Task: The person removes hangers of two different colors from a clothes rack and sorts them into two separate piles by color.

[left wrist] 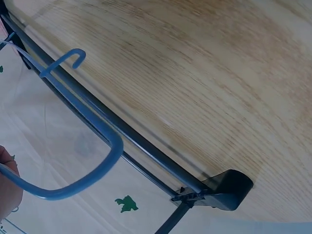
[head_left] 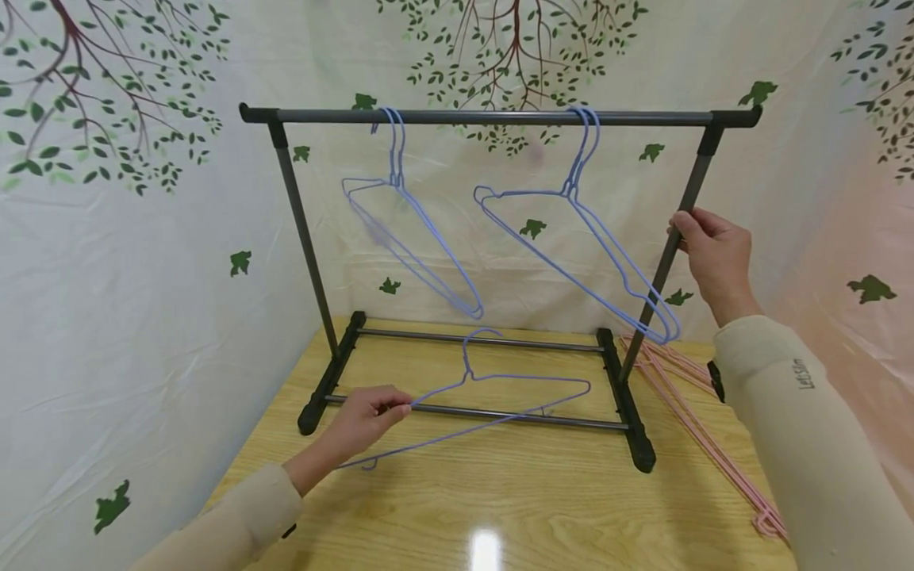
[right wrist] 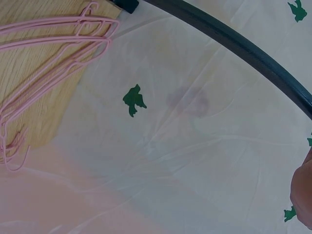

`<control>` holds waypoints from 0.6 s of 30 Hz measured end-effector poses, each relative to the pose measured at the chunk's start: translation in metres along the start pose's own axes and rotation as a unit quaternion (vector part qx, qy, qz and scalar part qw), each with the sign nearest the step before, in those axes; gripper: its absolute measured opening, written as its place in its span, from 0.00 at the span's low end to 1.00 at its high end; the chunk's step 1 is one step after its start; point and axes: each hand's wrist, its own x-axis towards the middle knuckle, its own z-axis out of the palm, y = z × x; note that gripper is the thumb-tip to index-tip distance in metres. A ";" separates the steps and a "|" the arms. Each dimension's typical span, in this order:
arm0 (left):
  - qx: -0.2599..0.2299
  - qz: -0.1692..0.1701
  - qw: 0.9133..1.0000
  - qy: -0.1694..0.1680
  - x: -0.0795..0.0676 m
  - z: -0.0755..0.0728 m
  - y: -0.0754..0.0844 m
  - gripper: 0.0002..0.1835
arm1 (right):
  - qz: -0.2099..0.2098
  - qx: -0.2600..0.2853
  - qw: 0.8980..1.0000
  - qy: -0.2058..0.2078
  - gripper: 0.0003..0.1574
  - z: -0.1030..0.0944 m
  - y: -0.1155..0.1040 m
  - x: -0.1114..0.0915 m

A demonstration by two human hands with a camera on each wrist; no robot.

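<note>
My left hand pinches a blue clothes hanger by its left shoulder, in front of the rack's lower bars. The hanger's hook points up, below the rail. In the left wrist view the hanger's rounded end is close, with only a bit of the hand at the edge. My right hand grips the right upright of a black garment rack between thumb and fingers. Several blue hangers hang from the rail, in a left group and a right group.
Pink hangers lie on the wooden table to the right of the rack's base, also seen as a pink pile in the right wrist view. A pale cloth with leaf prints hangs behind and at both sides.
</note>
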 end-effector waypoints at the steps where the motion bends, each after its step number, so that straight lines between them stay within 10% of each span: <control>1: -0.002 0.001 1.000 -0.002 0.000 0.000 0.000 0.07 | 0.001 -0.003 1.000 0.000 0.18 0.000 0.000 0.000; 10: -0.052 -0.033 0.996 -0.061 -0.002 0.002 -0.005 0.09 | -0.006 -0.011 1.000 0.000 0.17 0.001 -0.001 0.000; 18: 0.005 -0.044 0.994 -0.097 0.008 0.004 -0.019 0.09 | 0.000 -0.012 1.000 0.001 0.20 0.000 -0.001 -0.001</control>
